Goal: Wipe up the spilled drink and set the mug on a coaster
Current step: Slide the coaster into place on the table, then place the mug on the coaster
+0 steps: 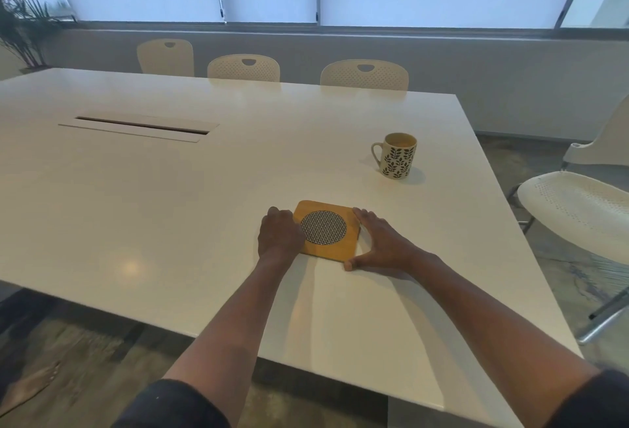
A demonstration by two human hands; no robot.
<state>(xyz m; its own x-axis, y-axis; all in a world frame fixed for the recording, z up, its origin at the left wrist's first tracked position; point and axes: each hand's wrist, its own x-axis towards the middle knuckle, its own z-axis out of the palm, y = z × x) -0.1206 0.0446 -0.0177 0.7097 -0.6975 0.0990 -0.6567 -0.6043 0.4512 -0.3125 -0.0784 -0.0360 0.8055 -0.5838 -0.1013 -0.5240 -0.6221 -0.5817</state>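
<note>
A square wooden coaster (326, 230) with a round patterned inset lies flat on the white table (170, 189). My left hand (279, 235) rests at its left edge with the fingers curled against the side. My right hand (377, 240) lies at its right edge, fingers stretched along the far right corner and thumb at the near corner. A cream mug (398, 155) with a dark leaf pattern stands upright farther back to the right, handle pointing left, apart from both hands. I see no spill or cloth on the table.
A long cable slot (141, 127) is set into the table at the left. Three chairs (243, 68) stand along the far side, another chair (578, 209) at the right. A plant (20, 19) stands in the far left corner.
</note>
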